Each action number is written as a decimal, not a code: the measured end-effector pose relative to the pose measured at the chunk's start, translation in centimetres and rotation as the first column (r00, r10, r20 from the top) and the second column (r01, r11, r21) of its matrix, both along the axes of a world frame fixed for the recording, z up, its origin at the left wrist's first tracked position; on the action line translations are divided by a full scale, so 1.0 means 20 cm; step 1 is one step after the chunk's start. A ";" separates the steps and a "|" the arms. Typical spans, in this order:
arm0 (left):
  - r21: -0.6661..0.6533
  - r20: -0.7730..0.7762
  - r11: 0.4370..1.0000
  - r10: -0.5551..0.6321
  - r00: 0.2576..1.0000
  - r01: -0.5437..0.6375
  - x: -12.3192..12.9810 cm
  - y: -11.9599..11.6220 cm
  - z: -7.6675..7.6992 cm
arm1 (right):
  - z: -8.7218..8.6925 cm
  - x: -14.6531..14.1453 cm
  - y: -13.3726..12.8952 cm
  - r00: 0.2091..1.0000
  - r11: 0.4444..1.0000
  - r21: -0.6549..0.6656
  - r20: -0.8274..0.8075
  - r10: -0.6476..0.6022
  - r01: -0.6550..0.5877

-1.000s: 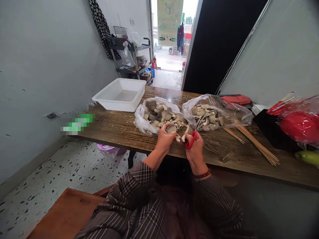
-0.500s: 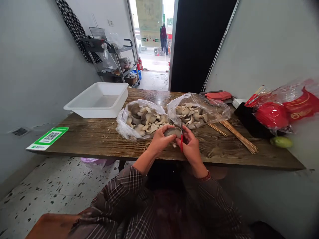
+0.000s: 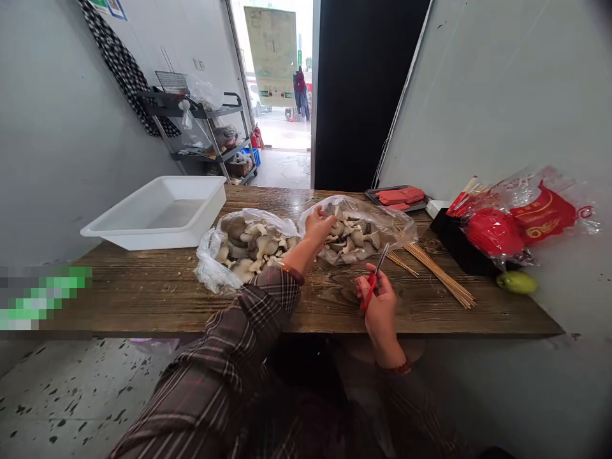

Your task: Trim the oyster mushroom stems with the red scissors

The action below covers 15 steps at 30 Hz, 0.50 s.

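Observation:
My left hand [image 3: 318, 228] reaches over the near left edge of the right plastic bag [image 3: 401, 231], fingers curled against an oyster mushroom [image 3: 337, 224] at their tips. More oyster mushrooms lie heaped in that bag. My right hand [image 3: 380, 298] is raised above the table's front part, closed round the red handles of a pair of scissors [image 3: 371, 290], blades pointing up and away. A second clear bag [image 3: 210, 271] of oyster mushrooms [image 3: 253, 245] lies to the left of my left forearm.
A white plastic tub [image 3: 143, 239] stands at the left of the wooden table [image 3: 162, 299]. Bamboo skewers [image 3: 444, 277] lie on the right, near a black box [image 3: 454, 245], red wrapped items [image 3: 495, 231] and a green fruit [image 3: 517, 282]. A dark tray [image 3: 421, 203] holds red packets.
My hands have parted. The left went forward from the mushroom and scissors to the right bag; the right moved slightly right with the scissors. The view has shifted.

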<state>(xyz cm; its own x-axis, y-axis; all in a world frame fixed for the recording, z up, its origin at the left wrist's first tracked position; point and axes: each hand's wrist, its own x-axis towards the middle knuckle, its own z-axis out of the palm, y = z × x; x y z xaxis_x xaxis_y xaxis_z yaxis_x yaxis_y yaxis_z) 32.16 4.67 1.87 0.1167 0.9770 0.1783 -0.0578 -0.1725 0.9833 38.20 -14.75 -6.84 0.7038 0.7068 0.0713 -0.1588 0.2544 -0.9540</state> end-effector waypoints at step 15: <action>0.016 0.028 0.993 0.113 0.993 -0.113 -0.98 -0.04 0.11 | -0.02 0.00 -0.05 0.993 0.993 -0.111 0.107 0.045 -0.033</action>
<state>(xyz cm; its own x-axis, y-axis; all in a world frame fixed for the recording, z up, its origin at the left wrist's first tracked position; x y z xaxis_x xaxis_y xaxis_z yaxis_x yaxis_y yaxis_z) 12.51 3.85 4.11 0.0005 0.9803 0.1976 -0.0637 -0.1972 0.9783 38.24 -15.83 -7.22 0.6676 0.7415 0.0672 -0.0601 0.1436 -0.9878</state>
